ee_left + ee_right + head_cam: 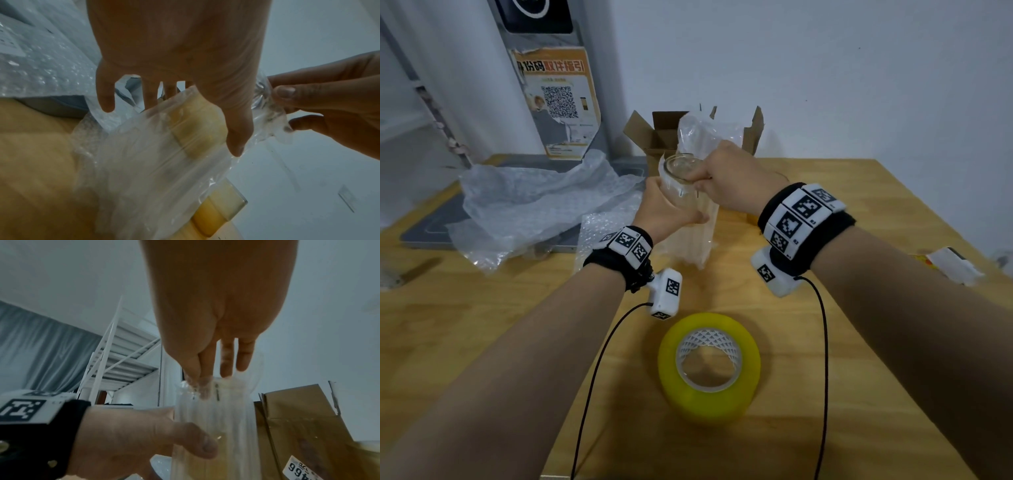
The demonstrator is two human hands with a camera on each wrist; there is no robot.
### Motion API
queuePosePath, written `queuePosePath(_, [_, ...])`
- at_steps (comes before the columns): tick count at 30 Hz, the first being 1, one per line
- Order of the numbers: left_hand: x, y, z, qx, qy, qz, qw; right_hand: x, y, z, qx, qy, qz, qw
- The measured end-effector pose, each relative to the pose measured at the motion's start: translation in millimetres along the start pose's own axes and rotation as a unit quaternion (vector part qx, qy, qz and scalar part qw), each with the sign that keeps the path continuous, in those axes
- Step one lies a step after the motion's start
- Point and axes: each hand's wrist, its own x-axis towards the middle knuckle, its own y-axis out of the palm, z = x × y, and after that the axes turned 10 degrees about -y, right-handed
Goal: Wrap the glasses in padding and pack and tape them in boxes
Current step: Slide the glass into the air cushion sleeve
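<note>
A tall clear glass stands upright over the wooden table, partly inside a clear air-column padding sleeve. My left hand grips the glass round its side, the thumb lying on the padding sleeve. My right hand is at the top and pinches the sleeve's upper edge between thumb and fingers. The right wrist view shows those fingers at the sleeve's top, with the left hand lower down. An open cardboard box stands just behind.
A yellow tape roll lies flat near me at the table's front. Crumpled bubble wrap is heaped at the left over a grey mat. More clear padding sticks out of the box. A white labelled item lies at the right edge.
</note>
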Motion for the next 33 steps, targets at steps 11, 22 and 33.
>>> queuePosePath(11, [4,-7,18,0.03,-0.002,0.013,0.999,20,11,9,-0.019,0.027,0.123,0.992])
queuePosePath(22, [-12,-45,-14,-0.043,-0.123,0.141,0.981,9,6,-12,0.021,-0.009,0.128,0.991])
queuePosePath(33, [-22,-52,-57,0.042,-0.187,0.081,0.978,-11,-9,5,0.059,-0.03,0.02,0.998])
